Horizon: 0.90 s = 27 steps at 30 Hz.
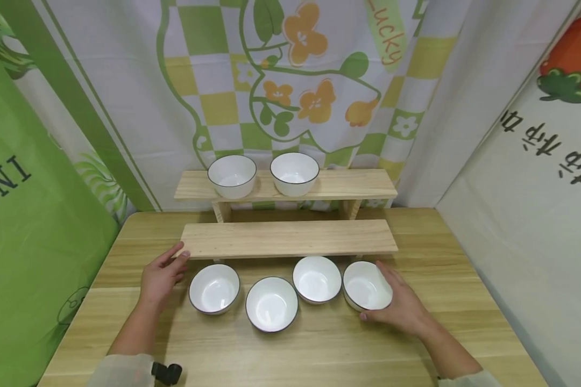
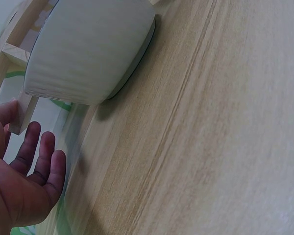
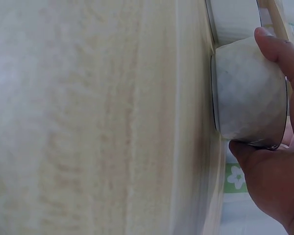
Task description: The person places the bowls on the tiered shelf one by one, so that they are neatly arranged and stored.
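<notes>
My right hand (image 1: pixel 404 306) grips the rightmost white bowl (image 1: pixel 366 287) of the front row, thumb on its near side and fingers along the far right rim. This dark-rimmed bowl (image 3: pixel 247 93) stands on the table in the right wrist view. My left hand (image 1: pixel 161 275) pinches the left end of the lower board (image 1: pixel 290 238) of a two-tier wooden rack between thumb and forefinger. Its other fingers (image 2: pixel 54 169) hang loosely curled in the left wrist view. Beside that hand stands the leftmost bowl (image 1: pixel 214 289).
Two more white bowls, one nearer the edge (image 1: pixel 271 304) and one against the rack (image 1: pixel 317 279), stand in the front row. On the rack's upper board (image 1: pixel 353 184) sit a left bowl (image 1: pixel 232 176) and a right bowl (image 1: pixel 294 174). Patterned curtains (image 1: pixel 213 70) surround the wooden table (image 1: pixel 290 360).
</notes>
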Tool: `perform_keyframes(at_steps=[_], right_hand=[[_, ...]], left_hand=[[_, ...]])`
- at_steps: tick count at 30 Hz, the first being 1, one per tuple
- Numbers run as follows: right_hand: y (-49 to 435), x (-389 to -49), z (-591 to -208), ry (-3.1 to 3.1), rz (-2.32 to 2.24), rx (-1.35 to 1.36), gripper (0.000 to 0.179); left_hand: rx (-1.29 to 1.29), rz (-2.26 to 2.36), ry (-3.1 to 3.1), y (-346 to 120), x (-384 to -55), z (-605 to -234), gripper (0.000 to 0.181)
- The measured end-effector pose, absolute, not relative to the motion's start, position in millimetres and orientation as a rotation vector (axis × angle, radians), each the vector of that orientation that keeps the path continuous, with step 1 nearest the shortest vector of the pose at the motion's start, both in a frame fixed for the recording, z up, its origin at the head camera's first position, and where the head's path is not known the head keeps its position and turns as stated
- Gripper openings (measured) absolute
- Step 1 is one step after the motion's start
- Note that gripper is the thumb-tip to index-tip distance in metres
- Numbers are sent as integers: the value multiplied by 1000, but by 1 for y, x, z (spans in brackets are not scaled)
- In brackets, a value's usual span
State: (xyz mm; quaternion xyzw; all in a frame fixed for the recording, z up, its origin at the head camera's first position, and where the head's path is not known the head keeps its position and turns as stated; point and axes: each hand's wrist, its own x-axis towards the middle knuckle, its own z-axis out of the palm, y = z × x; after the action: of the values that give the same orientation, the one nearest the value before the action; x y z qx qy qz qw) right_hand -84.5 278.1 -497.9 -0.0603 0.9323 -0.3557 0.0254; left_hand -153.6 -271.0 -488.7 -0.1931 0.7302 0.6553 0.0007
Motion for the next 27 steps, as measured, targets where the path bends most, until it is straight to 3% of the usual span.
perform_keyframes(at_steps=[10,27], right_hand=[[285,-84,-499,2935,-1071,-170,135],[293,-93,-473,2974,-1097,-193,131]], left_hand=[[-603,2048,2342,-278,-158,-511,63],[-593,2066,2303,-274,-154,-496,60]])
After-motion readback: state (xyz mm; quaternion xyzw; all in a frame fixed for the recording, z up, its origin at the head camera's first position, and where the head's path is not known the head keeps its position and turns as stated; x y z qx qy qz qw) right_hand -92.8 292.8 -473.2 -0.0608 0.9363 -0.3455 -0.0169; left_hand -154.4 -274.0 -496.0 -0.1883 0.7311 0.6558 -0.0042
